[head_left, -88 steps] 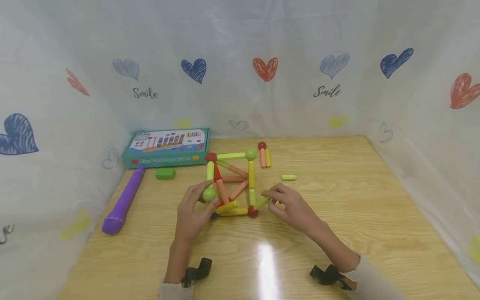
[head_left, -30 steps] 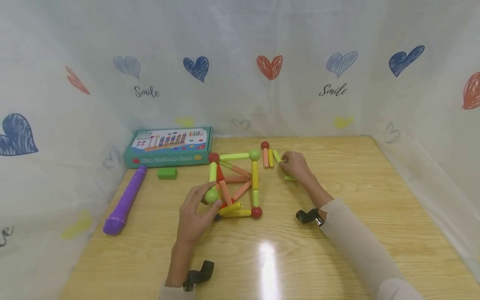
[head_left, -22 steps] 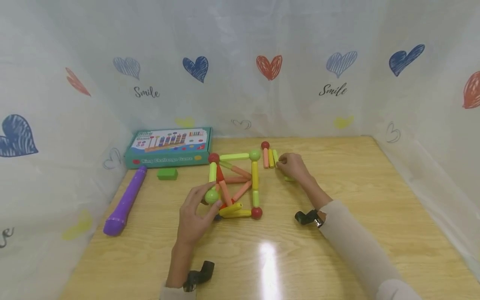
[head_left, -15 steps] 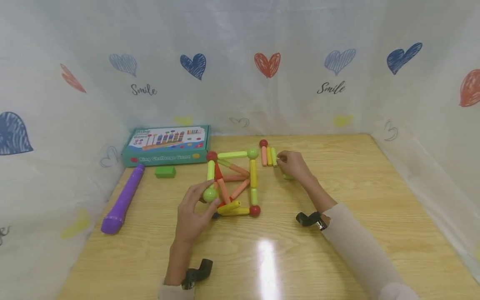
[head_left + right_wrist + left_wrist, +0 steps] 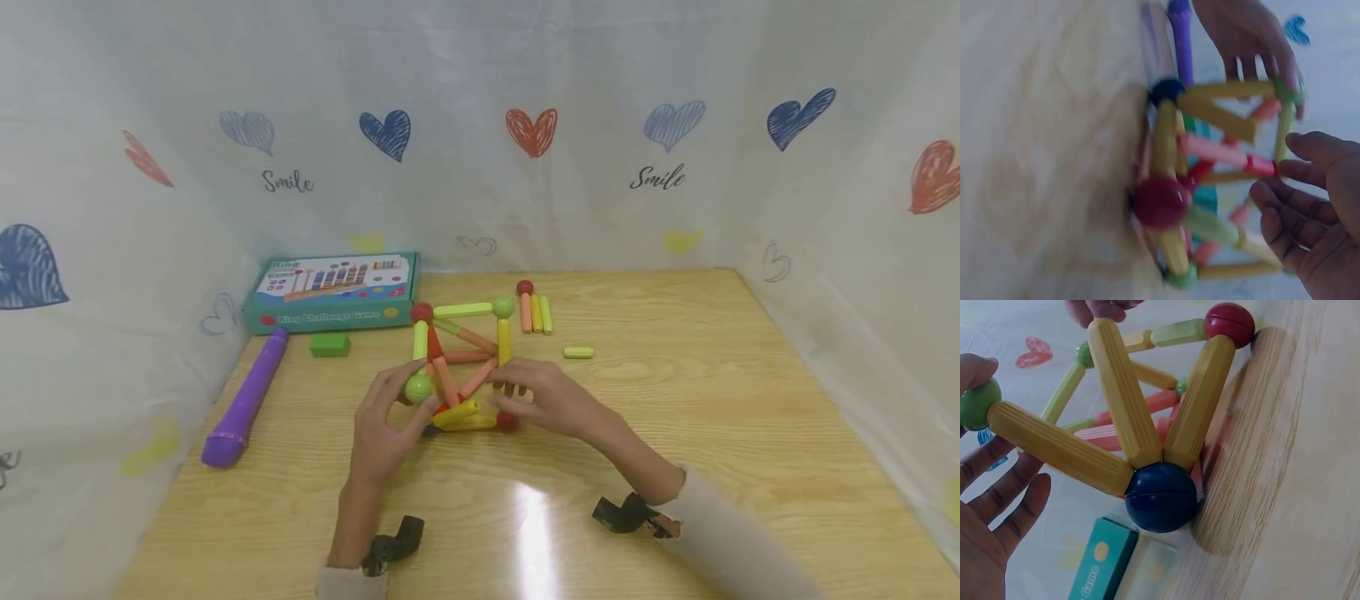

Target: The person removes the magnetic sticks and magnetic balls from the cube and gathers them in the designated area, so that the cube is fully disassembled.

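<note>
A frame of magnetic sticks and balls (image 5: 465,357) stands on the table. My left hand (image 5: 386,425) pinches its light green ball (image 5: 418,388) between thumb and fingers; a yellow stick (image 5: 1060,447) joins that ball to a dark blue ball (image 5: 1161,497) on the table. From the blue ball a second yellow stick (image 5: 1124,394) slants up with a free end. My right hand (image 5: 555,398) is over the frame's right side, above a red ball (image 5: 507,420). In the right wrist view its fingers (image 5: 1300,215) are spread and loosely bent, with nothing between them.
Behind the frame lie orange, yellow and light green sticks (image 5: 546,315) side by side, with a red ball (image 5: 525,287) at one end. A short light green stick (image 5: 578,352) lies to the right. At left are a purple microphone (image 5: 246,400), a green block (image 5: 330,344) and a game box (image 5: 333,292).
My right hand takes a light green stick off the frame's near red ball, lays it beside the orange and yellow sticks, lets go and returns to the frame. My left hand stays on the green ball.
</note>
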Action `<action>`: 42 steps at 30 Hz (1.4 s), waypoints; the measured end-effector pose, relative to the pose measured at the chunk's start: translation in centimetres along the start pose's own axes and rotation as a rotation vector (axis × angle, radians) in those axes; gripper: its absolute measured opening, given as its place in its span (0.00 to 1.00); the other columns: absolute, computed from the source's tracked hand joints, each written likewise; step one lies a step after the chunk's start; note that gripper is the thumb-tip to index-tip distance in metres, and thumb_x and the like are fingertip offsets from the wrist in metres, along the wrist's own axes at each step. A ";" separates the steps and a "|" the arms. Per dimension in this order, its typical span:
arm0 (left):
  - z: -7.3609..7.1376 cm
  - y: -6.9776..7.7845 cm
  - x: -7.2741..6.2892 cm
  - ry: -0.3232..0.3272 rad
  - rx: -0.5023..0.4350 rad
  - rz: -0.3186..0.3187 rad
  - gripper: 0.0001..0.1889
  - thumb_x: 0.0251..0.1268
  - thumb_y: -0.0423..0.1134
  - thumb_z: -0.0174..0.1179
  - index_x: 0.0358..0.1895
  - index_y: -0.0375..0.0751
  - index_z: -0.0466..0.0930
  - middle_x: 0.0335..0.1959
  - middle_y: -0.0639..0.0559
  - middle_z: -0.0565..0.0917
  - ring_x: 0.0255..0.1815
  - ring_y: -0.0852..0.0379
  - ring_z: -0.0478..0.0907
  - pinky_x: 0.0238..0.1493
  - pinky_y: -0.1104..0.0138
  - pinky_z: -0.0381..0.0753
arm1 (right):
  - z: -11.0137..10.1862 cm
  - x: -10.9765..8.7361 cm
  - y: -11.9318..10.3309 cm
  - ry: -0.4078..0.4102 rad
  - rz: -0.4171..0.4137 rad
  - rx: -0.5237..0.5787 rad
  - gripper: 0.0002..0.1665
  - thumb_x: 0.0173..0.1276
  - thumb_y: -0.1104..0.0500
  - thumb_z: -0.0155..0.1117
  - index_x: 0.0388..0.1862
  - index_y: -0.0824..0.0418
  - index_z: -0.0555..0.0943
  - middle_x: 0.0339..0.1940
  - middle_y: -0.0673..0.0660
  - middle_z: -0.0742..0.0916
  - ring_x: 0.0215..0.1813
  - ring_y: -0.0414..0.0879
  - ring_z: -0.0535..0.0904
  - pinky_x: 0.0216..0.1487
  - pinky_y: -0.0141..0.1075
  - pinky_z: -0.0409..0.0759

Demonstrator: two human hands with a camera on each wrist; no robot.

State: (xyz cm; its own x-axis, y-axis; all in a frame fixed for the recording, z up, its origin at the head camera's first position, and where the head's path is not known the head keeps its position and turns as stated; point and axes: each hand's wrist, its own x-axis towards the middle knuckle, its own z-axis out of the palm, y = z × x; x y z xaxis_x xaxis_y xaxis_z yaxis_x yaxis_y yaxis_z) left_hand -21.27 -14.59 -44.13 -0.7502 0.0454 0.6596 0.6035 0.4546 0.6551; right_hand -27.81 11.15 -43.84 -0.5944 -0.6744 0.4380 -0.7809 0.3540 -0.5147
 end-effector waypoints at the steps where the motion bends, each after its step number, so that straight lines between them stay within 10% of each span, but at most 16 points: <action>1: 0.0 -0.2 0.0 0.001 0.002 0.003 0.25 0.54 0.22 0.69 0.58 0.30 0.79 0.48 0.40 0.79 0.39 0.54 0.74 0.41 0.68 0.76 | 0.6 0.0 -0.5 -0.031 -0.016 0.003 0.16 0.70 0.59 0.68 0.55 0.61 0.83 0.41 0.52 0.86 0.37 0.40 0.81 0.36 0.34 0.83; 10: 0.7 -3.6 -0.9 -0.008 0.020 -0.017 0.27 0.56 0.29 0.72 0.61 0.37 0.79 0.51 0.47 0.80 0.41 0.56 0.74 0.42 0.69 0.76 | 4.2 0.1 -2.2 -0.021 -0.141 -0.109 0.16 0.61 0.66 0.75 0.48 0.65 0.84 0.41 0.53 0.85 0.37 0.41 0.81 0.39 0.21 0.77; 19: 0.3 -3.7 -0.8 -0.025 0.022 -0.011 0.26 0.60 0.32 0.71 0.63 0.41 0.78 0.53 0.49 0.79 0.40 0.57 0.75 0.42 0.70 0.77 | 5.2 -1.8 -3.7 -0.087 -0.382 -0.370 0.10 0.61 0.66 0.76 0.41 0.64 0.87 0.39 0.53 0.84 0.40 0.38 0.81 0.44 0.20 0.77; 30: 0.5 -4.0 -1.0 -0.017 0.016 -0.002 0.27 0.59 0.31 0.71 0.63 0.40 0.78 0.52 0.49 0.79 0.40 0.57 0.75 0.42 0.71 0.77 | 1.6 -4.1 -1.6 0.089 -0.145 -0.026 0.15 0.57 0.71 0.74 0.45 0.64 0.86 0.41 0.52 0.86 0.36 0.37 0.81 0.33 0.24 0.80; 42: 0.4 -3.7 -1.0 -0.020 0.027 -0.002 0.26 0.60 0.32 0.70 0.63 0.41 0.78 0.52 0.49 0.79 0.40 0.57 0.75 0.43 0.72 0.76 | -4.3 -4.9 1.9 0.257 0.019 -0.099 0.16 0.56 0.70 0.76 0.45 0.61 0.87 0.39 0.51 0.87 0.34 0.37 0.81 0.36 0.24 0.79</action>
State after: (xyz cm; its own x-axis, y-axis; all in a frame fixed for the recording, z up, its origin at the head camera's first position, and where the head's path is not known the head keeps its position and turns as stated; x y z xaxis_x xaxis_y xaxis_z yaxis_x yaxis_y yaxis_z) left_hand -22.89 -15.98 -47.37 -0.7567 0.0626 0.6508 0.5950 0.4783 0.6459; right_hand -27.22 17.90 -43.83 -0.6287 -0.4849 0.6080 -0.7764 0.4352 -0.4558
